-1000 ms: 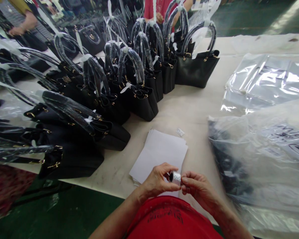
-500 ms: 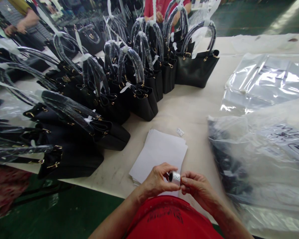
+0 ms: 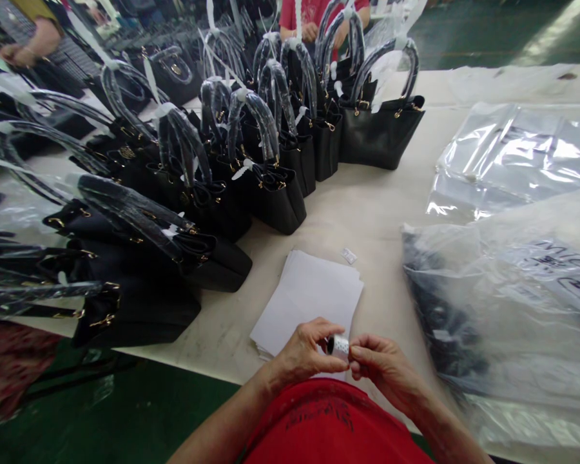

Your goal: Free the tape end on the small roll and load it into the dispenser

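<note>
Both hands meet low at the table's near edge, just above the person's red shirt [image 3: 328,425], and pinch one small white roll [image 3: 339,346] between them: the left hand [image 3: 305,353] curls round its left end with fingers bent over the top, while the right hand [image 3: 384,366] nips its right end between thumb and fingertips, so both are closed on it. What the roll is made of is too small to tell; its left end shows a dark core. Directly beyond the hands, partly under them, lies a stack of white paper sheets [image 3: 312,293] on the pale table [image 3: 372,206], and a tiny white packet [image 3: 348,255] sits just past the stack's far corner. To the right of the right hand slumps a large translucent plastic bag [image 3: 507,303] with dark contents and handwriting on it, and farther beyond that lie flat clear plastic sleeves [image 3: 517,154]. To the left of the left hand and stretching well away stand and lie rows of black handbags [image 3: 275,200], their handles wrapped in clear film with white ties. At the far end of the bags another person in a red top [image 3: 314,13] stands, and far off to the left someone's forearm [image 3: 29,45] shows
</note>
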{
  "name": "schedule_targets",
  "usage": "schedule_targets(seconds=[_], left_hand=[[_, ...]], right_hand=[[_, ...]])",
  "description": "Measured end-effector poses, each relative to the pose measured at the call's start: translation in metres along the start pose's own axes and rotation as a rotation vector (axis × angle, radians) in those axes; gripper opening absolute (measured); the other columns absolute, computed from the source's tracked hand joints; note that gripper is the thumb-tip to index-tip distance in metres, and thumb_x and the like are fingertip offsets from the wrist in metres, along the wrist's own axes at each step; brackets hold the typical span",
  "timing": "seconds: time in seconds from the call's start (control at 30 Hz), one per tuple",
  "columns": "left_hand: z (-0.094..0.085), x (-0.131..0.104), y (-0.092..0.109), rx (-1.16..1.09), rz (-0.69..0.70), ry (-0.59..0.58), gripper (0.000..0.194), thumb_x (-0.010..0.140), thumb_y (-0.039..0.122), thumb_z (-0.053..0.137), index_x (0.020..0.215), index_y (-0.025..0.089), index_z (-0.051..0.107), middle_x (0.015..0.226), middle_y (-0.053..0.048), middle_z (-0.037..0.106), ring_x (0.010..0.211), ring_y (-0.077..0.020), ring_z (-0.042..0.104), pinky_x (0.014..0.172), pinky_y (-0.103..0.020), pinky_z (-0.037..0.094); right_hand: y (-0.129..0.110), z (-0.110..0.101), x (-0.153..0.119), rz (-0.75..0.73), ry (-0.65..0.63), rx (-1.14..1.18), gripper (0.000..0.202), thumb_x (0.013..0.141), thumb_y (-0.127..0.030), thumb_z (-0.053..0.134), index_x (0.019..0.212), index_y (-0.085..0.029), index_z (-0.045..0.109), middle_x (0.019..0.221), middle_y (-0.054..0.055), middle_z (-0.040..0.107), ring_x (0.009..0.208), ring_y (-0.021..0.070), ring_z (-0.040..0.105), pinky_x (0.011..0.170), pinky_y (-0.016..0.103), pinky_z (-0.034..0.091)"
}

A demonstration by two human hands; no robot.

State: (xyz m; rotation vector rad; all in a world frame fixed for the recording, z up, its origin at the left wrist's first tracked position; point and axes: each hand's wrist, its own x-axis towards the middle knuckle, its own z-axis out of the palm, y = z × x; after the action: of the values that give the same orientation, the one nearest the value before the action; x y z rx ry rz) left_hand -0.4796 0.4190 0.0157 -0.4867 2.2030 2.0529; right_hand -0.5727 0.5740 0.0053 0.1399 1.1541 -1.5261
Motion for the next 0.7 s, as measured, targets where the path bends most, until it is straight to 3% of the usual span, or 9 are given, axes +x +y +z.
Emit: schedule_targets(seconds=[0.2,0.4,0.7], left_hand=[[-0.001,0.000,0.001,0.006,0.051,-0.025,0.048,0.056,0.021,0.076,0.103,0.013,0.068,0.085,-0.002,0.058,0.077,-0.0137,0.052,0.070,-0.023,0.039],[0.003,-0.002,0.000,0.007,-0.007,0.023,0.044,0.056,0.019,0.073,0.100,0.014,0.068,0.084,-0.001,0.058,0.074,-0.0124,0.051,0.067,-0.023,0.039],[0.014,-0.006,-0.008,-0.252,-0.116,0.083,0.042,0.058,0.024,0.071,0.098,0.014,0.064,0.089,-0.002,0.053,0.073,-0.0107,0.052,0.057,-0.020,0.039]], right_hand=[[0.002,0.004,-0.001,0.038,0.021,0.039,0.034,0.046,-0.033,0.088,0.059,-0.012,0.065,0.050,0.001,0.060,0.045,0.0085,0.052,0.046,0.019,0.042],[0.004,0.008,-0.002,0.016,0.061,0.081,0.036,0.043,-0.034,0.089,0.059,-0.012,0.066,0.052,0.000,0.059,0.044,0.0071,0.051,0.045,0.018,0.041],[0.011,0.007,0.001,-0.101,0.091,-0.006,0.034,0.050,-0.039,0.086,0.066,-0.015,0.066,0.061,-0.002,0.059,0.050,0.0062,0.049,0.048,0.018,0.040]])
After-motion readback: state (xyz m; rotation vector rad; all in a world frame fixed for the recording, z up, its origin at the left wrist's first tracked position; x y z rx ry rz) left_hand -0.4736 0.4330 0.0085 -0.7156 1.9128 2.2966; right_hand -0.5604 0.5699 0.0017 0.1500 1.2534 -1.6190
